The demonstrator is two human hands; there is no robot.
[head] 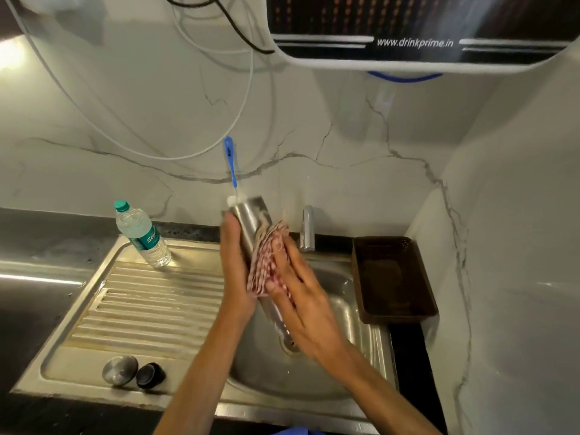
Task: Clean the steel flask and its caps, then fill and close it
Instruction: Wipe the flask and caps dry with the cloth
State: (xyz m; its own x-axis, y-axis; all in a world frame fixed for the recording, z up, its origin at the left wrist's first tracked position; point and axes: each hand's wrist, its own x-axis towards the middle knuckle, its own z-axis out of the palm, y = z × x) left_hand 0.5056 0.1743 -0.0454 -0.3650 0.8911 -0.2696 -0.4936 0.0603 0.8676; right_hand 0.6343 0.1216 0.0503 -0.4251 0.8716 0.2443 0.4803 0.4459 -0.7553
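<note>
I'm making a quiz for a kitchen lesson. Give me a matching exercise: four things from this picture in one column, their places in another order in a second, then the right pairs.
Things:
1. steel flask
2. water bottle
3. brown tray
4. two caps

Places:
A. near front edge of the drainboard
B. right of the sink basin
C. held over the basin, brush inside
D. back corner of the drainboard

Pairs: 1-C, 2-D, 3-B, 4-A

A dark worktop [37, 240] carries a steel sink [201, 400]. On its ribbed drainboard, left of the fingers [232, 233], stands a plastic water bottle [142, 235]; nearer, a steel cap [120, 370] touches a black cap [150, 375]. Right of them sits a brown tray [394, 277].
</note>
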